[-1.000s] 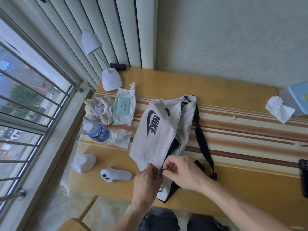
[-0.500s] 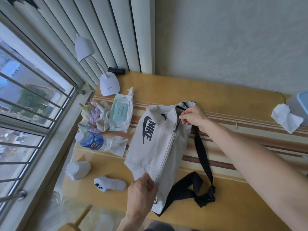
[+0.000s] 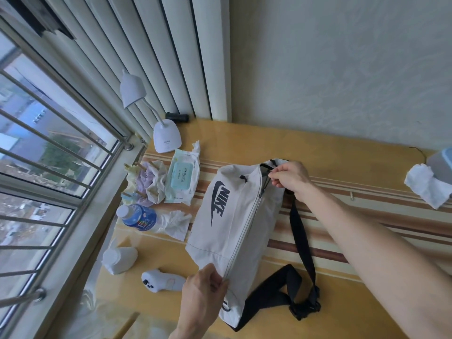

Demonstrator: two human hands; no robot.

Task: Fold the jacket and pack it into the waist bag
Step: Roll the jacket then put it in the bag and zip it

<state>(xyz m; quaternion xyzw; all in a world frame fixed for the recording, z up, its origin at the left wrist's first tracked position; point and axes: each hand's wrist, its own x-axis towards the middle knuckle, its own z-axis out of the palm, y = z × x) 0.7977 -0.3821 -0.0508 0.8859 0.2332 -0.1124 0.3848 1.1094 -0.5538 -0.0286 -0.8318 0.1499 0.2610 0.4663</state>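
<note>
A white waist bag (image 3: 232, 216) with a black logo lies lengthwise on the yellow table (image 3: 342, 148), bulging and full. Its long zipper runs closed almost to the far end. My left hand (image 3: 203, 294) pinches the near end of the bag by the zipper line. At the far end, my right hand (image 3: 288, 177) is closed on the zipper pull. The black strap (image 3: 297, 243) trails from the far end down to a buckle near the front right. No jacket is visible outside the bag.
Left of the bag lie a wet-wipe pack (image 3: 183, 177), crumpled cloths (image 3: 149, 182), a blue-labelled bottle (image 3: 139, 218), a tissue (image 3: 176, 223), a white jar (image 3: 119, 258) and a white controller (image 3: 161, 283). A desk lamp (image 3: 166, 138) stands behind. A tissue (image 3: 428, 184) lies far right.
My right hand has run from the near end of the bag to the far end along the zipper, and the opening is now shut along most of its length. My left hand stayed at the near end.
</note>
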